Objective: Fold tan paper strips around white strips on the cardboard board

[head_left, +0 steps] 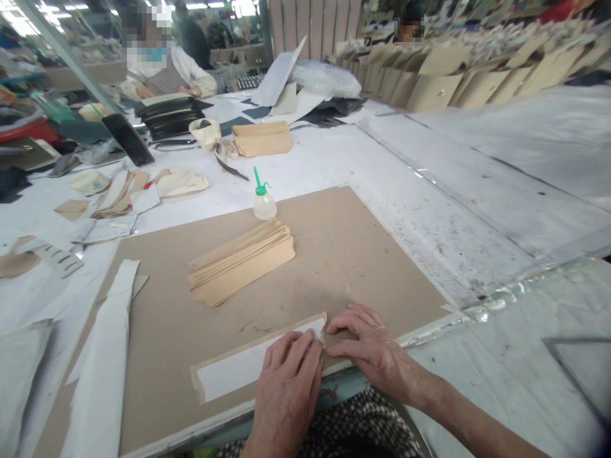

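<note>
A long tan strip [195, 376] with a white strip [233, 370] on top of it lies near the front edge of the brown board [334, 254]. My left hand [290, 381] rests on the right part of the white strip, palm down, its fingers lying flat and slightly bent. At the strip's right end is my right hand [370, 346], its fingers apart and curved, thumb and fingertips by the tan edge. Nothing shows held in either hand. Behind them a stack of tan strips [243, 264] lies on the board.
A small bottle with a green nozzle [264, 202] stands behind the stack. White strips [107, 356] lie at the left. Farther back are a tan bundle [262, 138], black pieces [169, 116], a phone [128, 140] and rows of tan bags [434, 86]. Another person sits across the table.
</note>
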A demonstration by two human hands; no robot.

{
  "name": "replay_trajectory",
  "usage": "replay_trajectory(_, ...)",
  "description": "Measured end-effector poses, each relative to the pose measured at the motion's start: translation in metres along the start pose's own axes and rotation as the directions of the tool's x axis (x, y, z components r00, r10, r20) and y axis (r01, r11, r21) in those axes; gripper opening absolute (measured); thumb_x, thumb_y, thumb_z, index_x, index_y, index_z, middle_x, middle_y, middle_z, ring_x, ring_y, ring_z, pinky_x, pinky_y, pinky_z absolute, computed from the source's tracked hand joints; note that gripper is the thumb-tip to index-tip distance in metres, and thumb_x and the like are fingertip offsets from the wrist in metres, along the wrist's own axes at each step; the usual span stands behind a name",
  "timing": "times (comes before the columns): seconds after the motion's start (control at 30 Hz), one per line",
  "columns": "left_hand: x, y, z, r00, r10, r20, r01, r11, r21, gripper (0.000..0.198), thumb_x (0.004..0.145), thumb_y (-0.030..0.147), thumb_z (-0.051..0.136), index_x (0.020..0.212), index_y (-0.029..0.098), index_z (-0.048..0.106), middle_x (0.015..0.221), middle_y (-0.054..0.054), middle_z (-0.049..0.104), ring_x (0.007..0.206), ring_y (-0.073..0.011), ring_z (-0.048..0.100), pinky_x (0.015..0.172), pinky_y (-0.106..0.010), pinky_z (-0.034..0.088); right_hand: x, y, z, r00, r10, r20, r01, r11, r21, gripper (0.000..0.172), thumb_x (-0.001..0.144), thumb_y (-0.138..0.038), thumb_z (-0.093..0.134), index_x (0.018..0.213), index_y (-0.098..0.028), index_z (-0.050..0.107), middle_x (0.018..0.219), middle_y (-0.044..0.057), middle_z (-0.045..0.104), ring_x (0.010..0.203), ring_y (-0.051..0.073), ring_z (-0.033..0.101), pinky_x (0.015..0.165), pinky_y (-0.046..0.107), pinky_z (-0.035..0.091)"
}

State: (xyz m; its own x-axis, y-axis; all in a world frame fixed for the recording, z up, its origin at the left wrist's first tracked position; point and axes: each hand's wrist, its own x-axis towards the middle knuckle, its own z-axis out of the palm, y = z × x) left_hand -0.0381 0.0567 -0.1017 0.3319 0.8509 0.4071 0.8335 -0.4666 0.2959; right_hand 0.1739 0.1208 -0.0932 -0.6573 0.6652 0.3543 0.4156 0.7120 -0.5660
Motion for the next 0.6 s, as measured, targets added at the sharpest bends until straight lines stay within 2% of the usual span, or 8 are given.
replay_trajectory(0.1, 0.0017, -0.0003, 0.0004, 1.000, 0.008, -0.015, -0.008, 1.000, -0.006, 0.024, 0.098, 0.017, 0.050, 0.117, 0.016, 0.065, 0.123, -0.006, 0.069, 0.108, -0.0264, 0.057, 0.089, -0.042, 0.054, 0.0008, -0.0005, -0.0001, 0.994, 0.067, -0.085, -0.059, 0.994, 0.090, 0.029, 0.098, -0.009, 0.045, 0.089, -0.023, 0.069, 0.108, 0.006, 0.061, 0.106, 0.018, 0.057, 0.100, 0.040, 0.045)
replay_trajectory(0.17, 0.0028, -0.0003, 0.0011, 0.999, 0.010, -0.031, -0.011, 1.000, -0.005, 0.022, 0.097, 0.016, 0.051, 0.115, 0.016, 0.065, 0.121, -0.006, 0.069, 0.107, -0.0260, 0.057, 0.089, -0.042, 0.054, 0.0008, -0.0012, 0.0013, 0.987, 0.112, -0.119, -0.101, 0.991, 0.093, 0.028, 0.098, -0.008, 0.044, 0.098, -0.022, 0.068, 0.109, 0.008, 0.061, 0.108, 0.019, 0.056, 0.094, 0.036, 0.048)
replay_trajectory(0.3, 0.0042, -0.0003, 0.0035, 0.999, 0.006, -0.032, -0.006, 1.000, 0.002, 0.019, 0.098, 0.017, 0.050, 0.111, 0.016, 0.065, 0.118, -0.007, 0.070, 0.105, -0.0264, 0.058, 0.088, -0.042, 0.053, 0.0005, -0.0022, 0.0059, 0.991, 0.107, -0.083, -0.107, 0.994, 0.005, 0.031, 0.098, -0.006, 0.045, 0.115, -0.023, 0.065, 0.110, 0.008, 0.061, 0.105, 0.020, 0.055, 0.093, 0.037, 0.047)
replay_trajectory(0.6, 0.0030, -0.0025, 0.0081, 0.999, -0.019, 0.039, 0.018, 1.000, 0.015, 0.023, 0.100, 0.018, 0.045, 0.114, 0.019, 0.063, 0.117, -0.005, 0.069, 0.107, -0.0255, 0.059, 0.090, -0.041, 0.053, 0.0013, 0.0004, 0.0080, 0.996, 0.068, -0.063, -0.073, 0.994, -0.076, 0.034, 0.096, -0.004, 0.047, 0.120, -0.023, 0.063, 0.110, 0.007, 0.062, 0.104, 0.022, 0.053, 0.093, 0.039, 0.044)
